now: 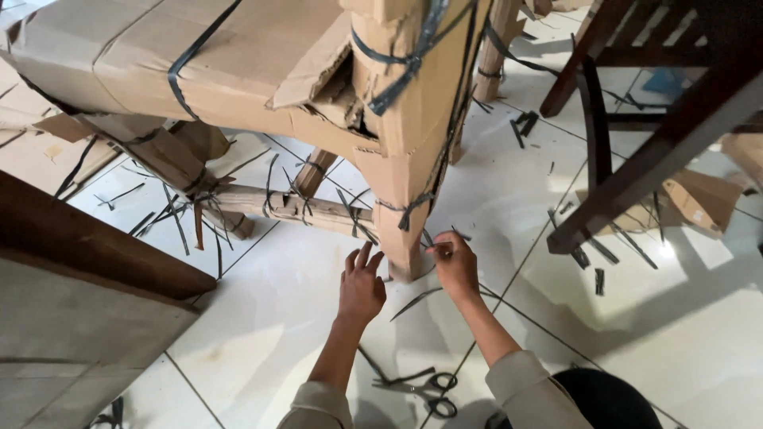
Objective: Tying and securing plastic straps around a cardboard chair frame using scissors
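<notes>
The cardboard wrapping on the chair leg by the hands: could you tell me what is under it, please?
Under the cardboard wrapping, little shows: a torn gap higher up is dark. The left hand and right hand work at its foot; the leg itself is covered.

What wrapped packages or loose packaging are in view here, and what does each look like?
Cardboard-wrapped chair: upper left, brown, bound with black straps.
Wrapped leg: centre, brown cardboard; left hand and right hand at its foot.
Cardboard scrap: right, on the floor.
No labels, signs or screens.
</notes>
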